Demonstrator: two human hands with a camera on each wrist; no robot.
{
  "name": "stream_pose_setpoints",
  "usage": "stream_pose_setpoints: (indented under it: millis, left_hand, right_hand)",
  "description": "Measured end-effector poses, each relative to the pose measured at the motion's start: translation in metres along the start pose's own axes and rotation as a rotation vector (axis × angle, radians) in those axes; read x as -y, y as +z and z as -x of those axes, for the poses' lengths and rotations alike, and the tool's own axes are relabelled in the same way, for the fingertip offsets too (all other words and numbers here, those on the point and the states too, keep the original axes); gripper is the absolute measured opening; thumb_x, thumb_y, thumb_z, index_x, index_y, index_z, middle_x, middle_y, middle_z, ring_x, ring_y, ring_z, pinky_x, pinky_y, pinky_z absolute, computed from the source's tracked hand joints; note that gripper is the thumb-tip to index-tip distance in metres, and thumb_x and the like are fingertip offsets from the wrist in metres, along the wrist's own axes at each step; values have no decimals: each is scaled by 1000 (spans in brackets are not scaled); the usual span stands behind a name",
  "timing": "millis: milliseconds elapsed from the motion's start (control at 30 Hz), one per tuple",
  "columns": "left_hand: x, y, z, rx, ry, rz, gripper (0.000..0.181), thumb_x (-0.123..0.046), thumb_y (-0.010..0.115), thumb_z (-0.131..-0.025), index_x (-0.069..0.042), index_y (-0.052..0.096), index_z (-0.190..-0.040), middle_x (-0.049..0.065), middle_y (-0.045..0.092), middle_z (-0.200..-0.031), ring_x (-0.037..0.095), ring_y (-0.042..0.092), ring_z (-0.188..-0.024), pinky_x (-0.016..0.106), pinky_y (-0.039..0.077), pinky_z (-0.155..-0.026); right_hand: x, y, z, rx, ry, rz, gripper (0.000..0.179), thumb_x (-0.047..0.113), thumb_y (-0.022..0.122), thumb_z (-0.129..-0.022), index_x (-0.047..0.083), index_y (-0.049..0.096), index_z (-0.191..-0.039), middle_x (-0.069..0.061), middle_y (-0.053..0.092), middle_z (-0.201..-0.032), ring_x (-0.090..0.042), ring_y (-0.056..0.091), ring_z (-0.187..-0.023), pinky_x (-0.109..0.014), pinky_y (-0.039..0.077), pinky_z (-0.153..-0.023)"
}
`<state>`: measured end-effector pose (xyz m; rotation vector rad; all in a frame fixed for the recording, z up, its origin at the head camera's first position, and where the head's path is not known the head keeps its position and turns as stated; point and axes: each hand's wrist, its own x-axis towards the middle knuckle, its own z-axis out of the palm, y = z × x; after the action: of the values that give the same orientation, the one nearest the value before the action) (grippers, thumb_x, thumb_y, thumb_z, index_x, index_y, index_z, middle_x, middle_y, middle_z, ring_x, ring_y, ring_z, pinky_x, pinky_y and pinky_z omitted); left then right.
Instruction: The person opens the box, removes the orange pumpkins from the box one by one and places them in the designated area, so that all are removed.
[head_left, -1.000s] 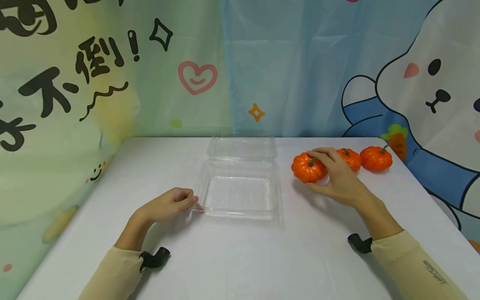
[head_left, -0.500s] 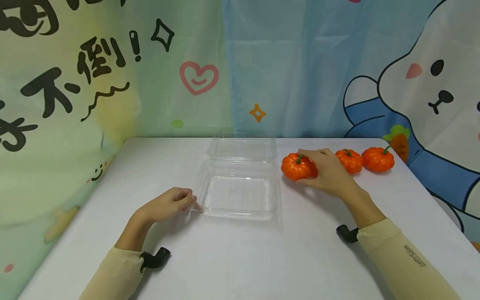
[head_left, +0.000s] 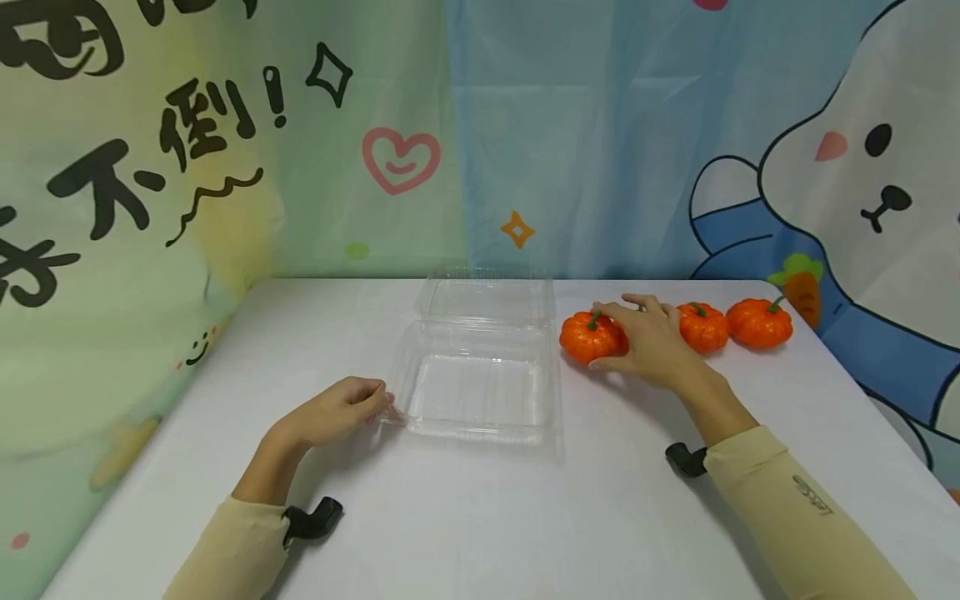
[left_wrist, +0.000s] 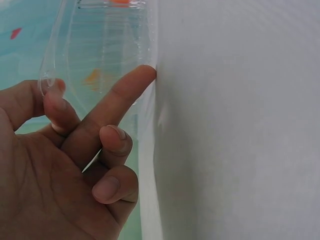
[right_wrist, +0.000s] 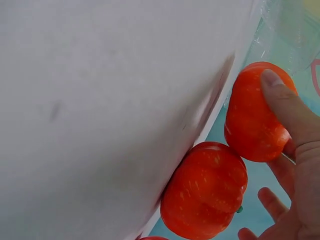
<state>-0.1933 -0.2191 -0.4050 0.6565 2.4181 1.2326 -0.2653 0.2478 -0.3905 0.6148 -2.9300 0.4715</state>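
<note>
In the head view my left hand [head_left: 341, 411] pinches the front left corner of a clear plastic clamshell box [head_left: 480, 429], which lies with its lid [head_left: 486, 300] folded back. The left wrist view has thumb and forefinger on the box's rim [left_wrist: 48, 82], while another finger reaches straight down to the tabletop. Just right of the box, my right hand [head_left: 648, 346] grips a small orange toy pumpkin [head_left: 588, 337] with a green stem. Its thumb lies across the pumpkin [right_wrist: 257, 117] in the right wrist view, with the remaining fingers partly hidden behind.
Two more orange pumpkins, one [head_left: 702, 327] nearer and one [head_left: 759, 323] farther right, sit at the back right of the white table [head_left: 480, 517]. A printed cloth backdrop [head_left: 570, 142] hangs right behind the table's far edge.
My right hand has carried the pumpkin left toward the box, slowing over the last half second. The left hand keeps its pinch on the box corner, and the box stays in place.
</note>
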Motion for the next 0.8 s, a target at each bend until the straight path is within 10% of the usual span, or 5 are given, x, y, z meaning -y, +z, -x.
stream_pose_setpoints:
  millis: [800]
  left_hand:
    - [-2, 15, -4, -137, -32, -94, 39, -20, 53, -101, -10, 50, -64, -7, 40, -58, 5, 29, -52, 23, 24, -49]
  right_hand:
    - [-4, 10, 0, 97, 67, -2, 100, 48, 89, -76, 8, 40, -154, -21, 48, -152, -49, 18, -148, -79, 8, -109]
